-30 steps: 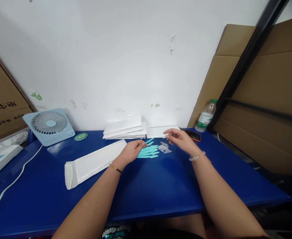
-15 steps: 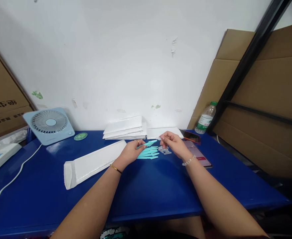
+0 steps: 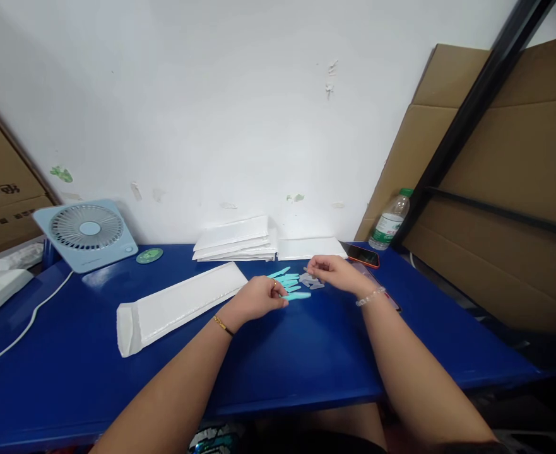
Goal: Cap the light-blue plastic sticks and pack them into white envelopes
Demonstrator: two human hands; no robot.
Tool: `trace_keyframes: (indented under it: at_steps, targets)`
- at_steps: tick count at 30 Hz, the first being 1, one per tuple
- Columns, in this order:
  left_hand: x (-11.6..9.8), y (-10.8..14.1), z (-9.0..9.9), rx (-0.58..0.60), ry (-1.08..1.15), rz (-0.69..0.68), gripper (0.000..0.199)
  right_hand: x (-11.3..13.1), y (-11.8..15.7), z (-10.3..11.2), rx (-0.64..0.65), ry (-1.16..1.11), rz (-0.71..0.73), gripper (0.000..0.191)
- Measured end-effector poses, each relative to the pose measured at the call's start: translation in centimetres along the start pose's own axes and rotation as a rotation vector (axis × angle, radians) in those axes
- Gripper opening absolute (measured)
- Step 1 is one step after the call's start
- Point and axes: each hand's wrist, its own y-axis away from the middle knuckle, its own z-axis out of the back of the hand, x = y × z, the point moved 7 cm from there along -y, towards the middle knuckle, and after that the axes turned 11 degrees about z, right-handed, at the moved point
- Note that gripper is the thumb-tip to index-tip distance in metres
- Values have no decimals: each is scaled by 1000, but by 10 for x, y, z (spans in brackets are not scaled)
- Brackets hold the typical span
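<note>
Head view: the left hand (image 3: 259,297) pinches a teal stick (image 3: 300,296) by one end, presumably to leave its tip free, beside other sticks (image 3: 291,279) on the desk (image 3: 296,359); the right hand (image 3: 337,274), fingertips together, grips a clear piece (image 3: 307,270) above loose pieces (image 3: 313,282).

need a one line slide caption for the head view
Left hand holding a slim turquoise piece, right hand near small translucent pieces on a blue table.
</note>
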Motion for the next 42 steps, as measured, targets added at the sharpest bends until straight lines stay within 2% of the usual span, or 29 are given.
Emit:
trace_keyframes:
  at_steps: [2,4,7,10,15,20,27,34,42]
  targets:
    - [-3,3,-9,59,-71,-14,22,-10,4,7,58,170,-22,18]
    - [-5,4,-12,55,-146,-27,20,-19,8,9,124,278,-58,17]
    - [-3,1,-2,-108,-285,-27,18,-25,9,8,166,382,-97,19]
    - [-1,-2,7,-221,-413,-41,15,-25,7,2,193,388,-111,13]
    - [3,-6,8,-207,-445,-30,10,-14,2,-17,258,267,-49,10]
    - [4,-8,7,-207,-435,-31,8,-8,-1,-24,253,247,22,10]
    - [3,-8,8,-208,-437,-19,8,-4,0,-24,266,276,50,9]
    - [3,-9,3,-203,-395,-2,11,2,-5,-36,222,214,88,12]
    - [1,-7,4,-190,-399,14,8,1,-4,-27,165,269,128,18]
